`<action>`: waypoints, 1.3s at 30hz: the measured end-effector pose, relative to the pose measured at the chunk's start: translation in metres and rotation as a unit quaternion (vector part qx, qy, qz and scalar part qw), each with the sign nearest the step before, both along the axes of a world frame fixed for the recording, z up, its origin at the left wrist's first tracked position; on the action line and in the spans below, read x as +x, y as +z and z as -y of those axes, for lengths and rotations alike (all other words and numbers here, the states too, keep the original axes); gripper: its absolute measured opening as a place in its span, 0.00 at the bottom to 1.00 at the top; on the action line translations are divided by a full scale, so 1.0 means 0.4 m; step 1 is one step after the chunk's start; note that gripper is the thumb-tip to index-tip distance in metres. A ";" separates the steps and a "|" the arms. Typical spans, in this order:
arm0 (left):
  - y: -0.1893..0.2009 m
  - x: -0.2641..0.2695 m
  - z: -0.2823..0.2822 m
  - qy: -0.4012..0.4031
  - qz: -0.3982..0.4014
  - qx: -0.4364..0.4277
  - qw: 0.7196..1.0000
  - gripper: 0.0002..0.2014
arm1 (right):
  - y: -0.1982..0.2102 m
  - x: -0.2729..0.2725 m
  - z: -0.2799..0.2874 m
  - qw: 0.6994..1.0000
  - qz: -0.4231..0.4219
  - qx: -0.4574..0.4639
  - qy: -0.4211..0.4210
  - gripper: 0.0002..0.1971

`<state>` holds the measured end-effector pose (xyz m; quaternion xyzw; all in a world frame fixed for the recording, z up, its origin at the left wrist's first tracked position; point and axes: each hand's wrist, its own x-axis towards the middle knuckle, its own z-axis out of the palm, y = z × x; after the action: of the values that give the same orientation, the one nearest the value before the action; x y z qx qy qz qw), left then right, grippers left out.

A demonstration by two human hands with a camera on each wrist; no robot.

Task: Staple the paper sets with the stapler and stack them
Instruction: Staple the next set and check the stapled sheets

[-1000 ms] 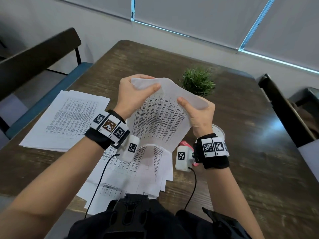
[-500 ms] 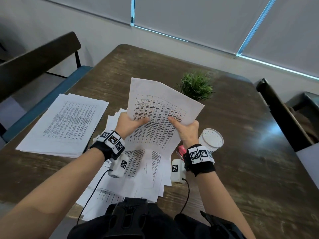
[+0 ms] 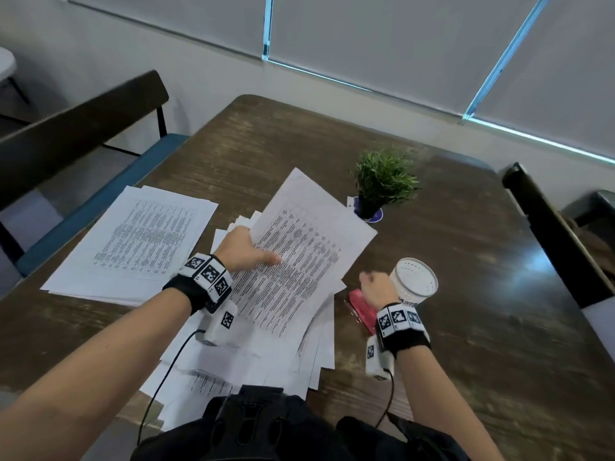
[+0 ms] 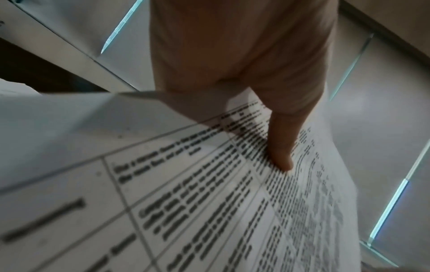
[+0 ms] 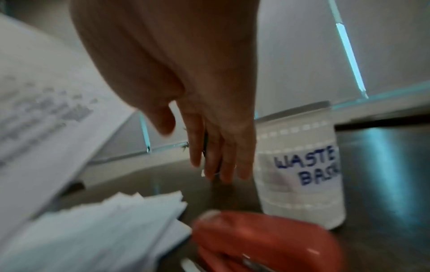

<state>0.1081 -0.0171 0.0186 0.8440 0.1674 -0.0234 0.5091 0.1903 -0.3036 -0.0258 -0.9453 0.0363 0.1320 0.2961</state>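
My left hand (image 3: 248, 251) grips a printed paper set (image 3: 306, 257) at its left edge and holds it slanted, low over a loose pile of sheets (image 3: 309, 347). In the left wrist view the thumb (image 4: 281, 152) presses on the set's top page (image 4: 209, 202); the fingers are hidden underneath. My right hand (image 3: 374, 286) hovers over the red stapler (image 3: 361, 311) with fingers straight (image 5: 221, 162), holding nothing and apart from the stapler (image 5: 256, 239). A neat stack of paper sets (image 3: 133, 244) lies at the left of the table.
A white cup (image 3: 414, 282) labelled as a waste basket (image 5: 300, 174) stands just right of my right hand. A small potted plant (image 3: 382, 184) is behind the papers. A pen (image 3: 352, 312) lies beside the stapler. Chairs flank the wooden table (image 3: 466, 327).
The paper set came down from upright before me to low over the pile. My right hand let go of it and moved right, over the stapler. The left hand keeps its hold.
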 end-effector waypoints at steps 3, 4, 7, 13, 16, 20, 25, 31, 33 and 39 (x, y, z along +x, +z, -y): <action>-0.024 -0.022 0.008 -0.035 -0.051 0.037 0.997 0.20 | -0.082 -0.027 0.025 0.984 -0.031 -0.162 0.064 0.24; -0.030 -0.027 0.011 -0.042 -0.066 0.049 0.996 0.19 | -0.100 -0.032 0.031 0.979 -0.022 -0.189 0.073 0.25; -0.042 -0.035 0.022 -0.069 -0.108 0.079 0.989 0.17 | -0.119 -0.033 0.036 0.973 -0.001 -0.223 0.068 0.18; -0.054 -0.037 0.018 -0.097 -0.145 0.113 0.978 0.13 | -0.059 -0.053 0.017 0.986 0.052 -0.158 -0.021 0.19; -0.051 -0.038 0.020 -0.103 -0.145 0.115 0.977 0.13 | 0.061 -0.067 -0.002 0.984 0.151 0.000 -0.097 0.17; -0.046 -0.033 0.043 -0.131 -0.141 0.119 0.974 0.14 | 0.198 -0.073 -0.057 0.920 0.280 0.253 -0.104 0.16; -0.019 -0.022 0.072 -0.155 -0.112 0.104 0.976 0.12 | 0.235 -0.059 -0.121 0.834 0.324 0.409 -0.181 0.14; 0.001 -0.013 0.067 -0.145 -0.096 0.073 0.982 0.20 | 0.204 -0.069 -0.145 0.835 0.305 0.440 -0.127 0.12; 0.004 -0.013 0.069 -0.150 -0.088 0.073 0.982 0.19 | 0.203 -0.074 -0.153 0.830 0.303 0.449 -0.133 0.11; 0.000 -0.013 0.086 -0.162 -0.074 0.077 0.981 0.19 | 0.230 -0.086 -0.185 0.818 0.278 0.487 -0.125 0.14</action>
<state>0.1027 -0.0517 0.0186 0.8925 0.0671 -0.1544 0.4185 0.1559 -0.2296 0.0664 -0.6611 0.0012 -0.1746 0.7297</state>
